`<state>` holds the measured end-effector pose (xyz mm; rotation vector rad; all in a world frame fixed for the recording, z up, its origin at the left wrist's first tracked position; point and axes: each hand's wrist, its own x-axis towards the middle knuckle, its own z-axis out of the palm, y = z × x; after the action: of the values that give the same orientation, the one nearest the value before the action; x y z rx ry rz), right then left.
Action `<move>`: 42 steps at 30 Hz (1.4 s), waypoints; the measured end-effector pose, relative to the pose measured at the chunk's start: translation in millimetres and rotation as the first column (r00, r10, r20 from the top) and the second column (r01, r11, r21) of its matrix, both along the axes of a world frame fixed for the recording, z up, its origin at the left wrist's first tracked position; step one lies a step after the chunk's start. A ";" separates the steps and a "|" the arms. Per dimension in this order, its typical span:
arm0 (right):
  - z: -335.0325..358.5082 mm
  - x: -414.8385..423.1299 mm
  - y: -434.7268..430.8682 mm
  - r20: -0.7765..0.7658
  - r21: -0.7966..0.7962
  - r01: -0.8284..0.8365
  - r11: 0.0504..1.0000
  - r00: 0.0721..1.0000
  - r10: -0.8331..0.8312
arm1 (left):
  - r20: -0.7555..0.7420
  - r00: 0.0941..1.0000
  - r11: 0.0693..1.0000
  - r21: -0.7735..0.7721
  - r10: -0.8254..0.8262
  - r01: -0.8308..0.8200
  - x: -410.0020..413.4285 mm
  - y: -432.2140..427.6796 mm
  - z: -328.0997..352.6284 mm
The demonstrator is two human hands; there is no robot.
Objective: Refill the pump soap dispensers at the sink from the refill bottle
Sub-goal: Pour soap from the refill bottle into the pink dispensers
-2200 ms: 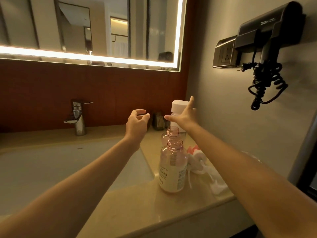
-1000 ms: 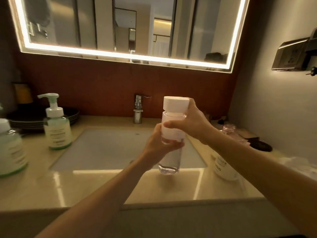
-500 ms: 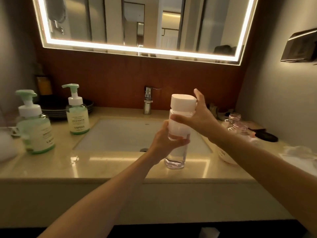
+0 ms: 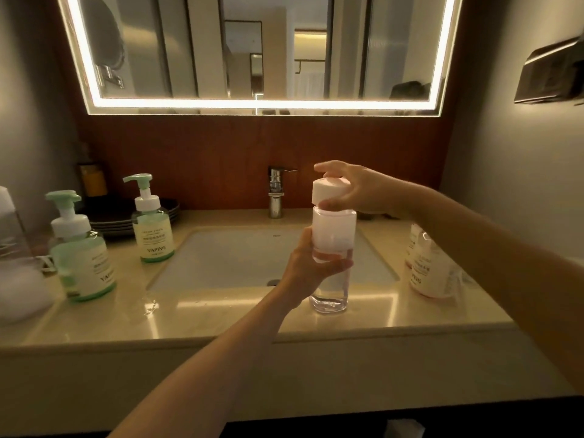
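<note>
I hold a clear refill bottle (image 4: 331, 241) upright over the front of the sink (image 4: 227, 260). My left hand (image 4: 311, 267) grips its body around the middle. My right hand (image 4: 357, 191) grips its white cap (image 4: 328, 191) from the right, thumb at the cap's lower edge. Two green pump soap dispensers stand on the left of the counter, one (image 4: 152, 222) by the sink corner and one (image 4: 80, 251) nearer the front. A pinkish dispenser bottle (image 4: 423, 273) stands right of the sink, partly hidden behind my right forearm.
The faucet (image 4: 276, 192) rises behind the sink under a lit mirror (image 4: 256, 52). A stack of dark plates (image 4: 120, 216) sits behind the green dispensers. A clear container (image 4: 14, 248) is at the far left. A dark wall fitting (image 4: 553, 74) hangs at the upper right.
I took the refill bottle from the back right corner and brought it in front of the sink. My right hand shifted from the bottle's side onto the cap. The view swung left.
</note>
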<state>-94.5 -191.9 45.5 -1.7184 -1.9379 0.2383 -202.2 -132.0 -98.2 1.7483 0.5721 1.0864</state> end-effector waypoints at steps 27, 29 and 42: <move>21.9 -15.5 -1.2 0.240 -0.194 0.119 0.974 0.968 -0.071 | 0.030 0.999 1.000 0.010 0.016 -0.016 0.2 0.7 -2.5; 28.4 -15.5 -6.9 0.118 -0.215 0.058 0.975 0.992 -0.033 | 0.019 1.000 1.000 0.022 0.011 -0.012 0.2 0.6 -2.5; 31.6 -17.9 -7.1 0.205 -0.223 0.125 0.967 0.976 -0.079 | 0.035 0.999 1.000 0.018 0.002 -0.002 -0.7 -1.5 -1.3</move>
<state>-112.4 -199.0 77.0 -2.0581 -2.0166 0.2798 -202.8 -133.5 -99.5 1.7412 0.5444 1.1245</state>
